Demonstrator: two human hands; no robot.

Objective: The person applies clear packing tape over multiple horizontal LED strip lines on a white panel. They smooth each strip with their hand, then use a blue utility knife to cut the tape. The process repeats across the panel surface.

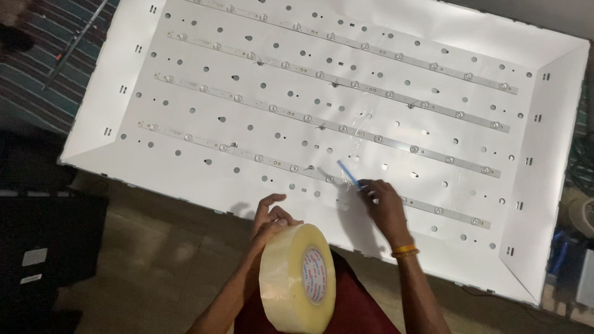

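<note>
**Inspector:** Starting at the left. The left hand (270, 218) sits at about seven o'clock of the white backlight tray (560, 154), just off its near rim. A large roll of clear packing tape (298, 279) rides on that forearm like a bangle (core facing the camera), at six o'clock in the view.

**Assistant:** Fingers on that hand?

**Inspector:** Loosely curled, thumb and forefinger apart, gripping nothing that I can see. Wrist is bent upward, forearm rising from the lower edge.

**Assistant:** And the right?

**Inspector:** The right hand (385, 207) reaches over the near rim, palm down, fingertips pinched on a slim blue tool (348, 174) whose tip points to eleven o'clock, beside the nearest LED strip (309, 169). An orange band circles the wrist.

**Assistant:** Risks?

**Inspector:** Three, in my judgement. The tool tip could scratch or dislodge a lens on the strip if the hand slips. The heavy roll could slide down the forearm and strike the tray. A loose clear film (359, 139), near the panel's centre, could crease or stick to itself; its edges are hard to make out.
</note>
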